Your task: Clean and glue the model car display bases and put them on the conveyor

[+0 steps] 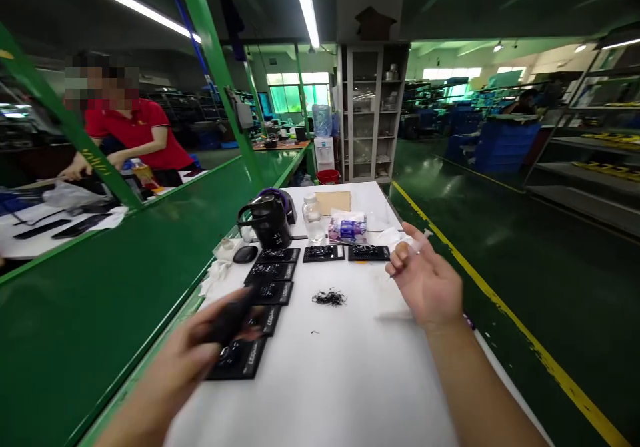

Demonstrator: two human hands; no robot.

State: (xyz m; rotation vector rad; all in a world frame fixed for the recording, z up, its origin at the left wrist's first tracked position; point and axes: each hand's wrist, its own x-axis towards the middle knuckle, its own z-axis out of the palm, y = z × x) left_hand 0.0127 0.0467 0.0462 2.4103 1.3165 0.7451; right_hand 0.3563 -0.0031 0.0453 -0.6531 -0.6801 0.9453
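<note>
My left hand (195,347), smeared by motion, is closed around a black object (231,320) whose kind the blur hides. It hovers over the nearer of several flat black rectangular cases (253,360) with white lettering, lined up along the table's left side. Glossy black bits lie on the cases. In my right hand (430,287), raised palm up over the table's right side, a slim, clear syringe (415,246) is pinched between the fingers. Between the hands, a small heap of thin black strips (329,297) lies on the white table (340,380), with one loose strip (315,332) nearer me.
Farther back stand a black lidded jug (270,220), a clear bottle (313,220), and a purple packet (347,228). A black computer mouse (245,254) and crumpled tissue (216,278) lie left. Beyond a green partition (165,234), a person in red (135,134) works at another table.
</note>
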